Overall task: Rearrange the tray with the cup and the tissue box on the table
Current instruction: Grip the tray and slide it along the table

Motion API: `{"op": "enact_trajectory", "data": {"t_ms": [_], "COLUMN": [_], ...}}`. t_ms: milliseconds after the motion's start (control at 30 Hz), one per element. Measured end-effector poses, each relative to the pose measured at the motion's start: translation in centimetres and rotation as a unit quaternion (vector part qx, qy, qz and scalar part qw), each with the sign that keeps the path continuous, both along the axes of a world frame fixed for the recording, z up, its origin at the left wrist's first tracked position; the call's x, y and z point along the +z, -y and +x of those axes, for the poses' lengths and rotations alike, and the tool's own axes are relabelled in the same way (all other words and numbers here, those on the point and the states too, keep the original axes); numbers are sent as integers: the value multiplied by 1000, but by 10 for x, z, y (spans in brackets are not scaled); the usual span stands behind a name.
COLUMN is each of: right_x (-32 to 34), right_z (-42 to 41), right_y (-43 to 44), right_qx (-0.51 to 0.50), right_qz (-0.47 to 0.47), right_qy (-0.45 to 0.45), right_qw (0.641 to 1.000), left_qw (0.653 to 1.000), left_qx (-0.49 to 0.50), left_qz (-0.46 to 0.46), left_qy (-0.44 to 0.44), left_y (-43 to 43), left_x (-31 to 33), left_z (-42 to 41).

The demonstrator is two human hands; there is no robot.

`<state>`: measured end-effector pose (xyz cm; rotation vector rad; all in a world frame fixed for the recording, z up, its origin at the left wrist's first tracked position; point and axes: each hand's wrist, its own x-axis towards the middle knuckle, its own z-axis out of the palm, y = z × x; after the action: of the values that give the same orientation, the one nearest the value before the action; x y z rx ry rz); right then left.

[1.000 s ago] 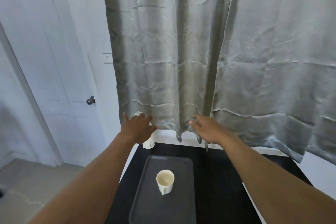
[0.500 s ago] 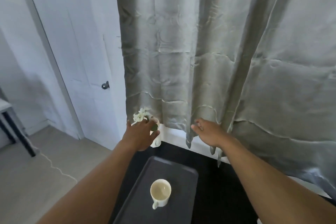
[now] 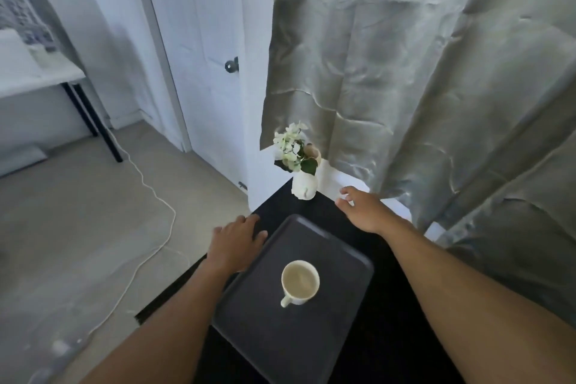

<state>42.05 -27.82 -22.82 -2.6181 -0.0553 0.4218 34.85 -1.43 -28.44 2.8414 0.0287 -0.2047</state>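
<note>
Both hands, the left hand [image 3: 237, 238] and right hand [image 3: 363, 209], hover empty and spread beside the tray [image 3: 330, 246] holding the cup [image 3: 300, 282]; gripping its edges likely comes next.

A room in a home: grey curtains [image 3: 405, 72] hang beside a white door [image 3: 199, 40], with a flower vase [image 3: 304, 184] below the curtains.

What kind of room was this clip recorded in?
Probably a room in a home, perhaps a bedroom or living space: grey curtains, a white panelled door, and a small flower vase on a black table.
</note>
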Motion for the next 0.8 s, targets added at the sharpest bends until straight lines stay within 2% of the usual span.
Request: {"op": "enact_trajectory", "data": {"t_ms": [333, 500, 800], "right_x": [-80, -113, -161], "right_z": [38, 46, 65], "right_y": [-25, -31, -35], "right_qx": [51, 75, 105], "right_qz": [-30, -40, -99], "right_qy": [-77, -106, -75], "right_qw": [995, 991, 987], "left_qw": [982, 954, 882], "left_qx": [157, 253, 430], "left_qz": [-80, -111, -141], "left_qy": [-73, -115, -128], "left_y": [-10, 0, 35], "left_x": [-77, -112, -143], "left_z": [-39, -77, -123]}}
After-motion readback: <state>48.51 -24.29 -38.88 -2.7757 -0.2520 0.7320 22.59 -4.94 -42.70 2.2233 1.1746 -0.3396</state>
